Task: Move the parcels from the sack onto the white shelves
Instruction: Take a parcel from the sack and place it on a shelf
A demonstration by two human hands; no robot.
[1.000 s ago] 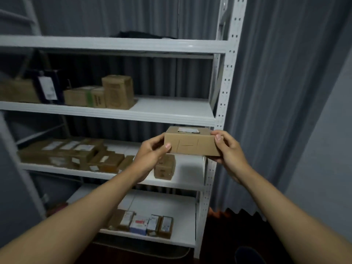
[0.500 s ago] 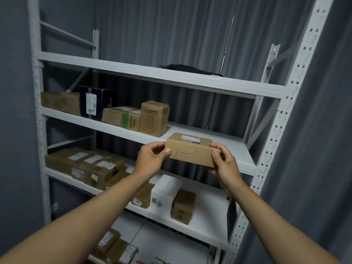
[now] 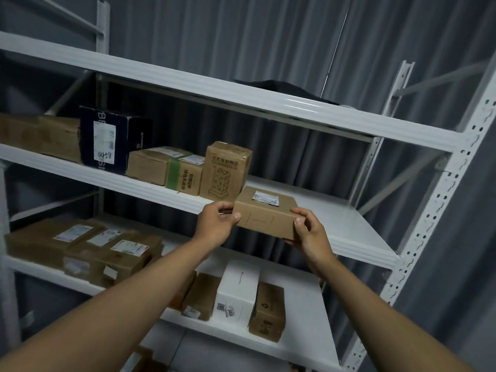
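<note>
I hold the flat brown cardboard parcel (image 3: 265, 212) pinched between left hand (image 3: 214, 224) and right hand (image 3: 311, 234), over the white metal shelf's (image 3: 357, 232) front edge beneath; released short, it could tip off.

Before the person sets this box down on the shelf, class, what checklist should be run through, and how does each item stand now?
1. Both hands on the box: ok. The left hand holds its left end, the right hand its right end.
2. Free space on the shelf to the right of the tall box: ok.
3. Box clear of the tall box: cannot tell; they overlap in this view.
4. Label facing up: ok.
5. Box resting on the shelf yet: cannot tell; its underside is hidden.
6. Room under the shelf above: ok.
</note>
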